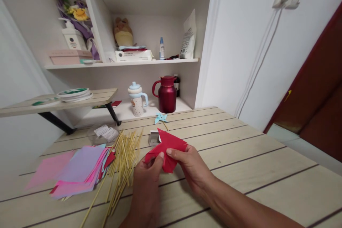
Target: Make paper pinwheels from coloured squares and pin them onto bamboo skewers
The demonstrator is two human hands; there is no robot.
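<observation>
Folded red paper (167,149), held above the near middle of the desk (240,156) by both hands. The sheet shows a pointed upper corner and several creased flaps. Left hand (146,181): its grip is pinched on the lower left part of the paper, thumb on the front face. Right hand (191,165): its grip is pinched on the lower right part, thumb tip pressed on the paper just beside the left thumb. Both forearms enter from the bottom edge.

Just behind the paper, a small white box-like item (154,138) stands on the desk; its nature cannot be told. Beyond it lies a small light-blue paper pinwheel (161,117) on a thin stick.

Left of the hands, a loose bundle of thin bamboo sticks (123,164) lies fanned across the desk, some reaching toward the near edge. Further left, an overlapping stack of coloured paper squares (77,169), pink, lilac and red, touches the sticks. Behind the stack sits a clear plastic bag (105,133) with a white label.

At the back, in a recessed white shelf unit (149,62): a dark red insulated jug (167,94) and, to its left, a pale lidded cup with a handle (136,99). The upper shelf carries a soft toy (123,32), a small bottle (161,48) and a white pouch (188,35).
</observation>
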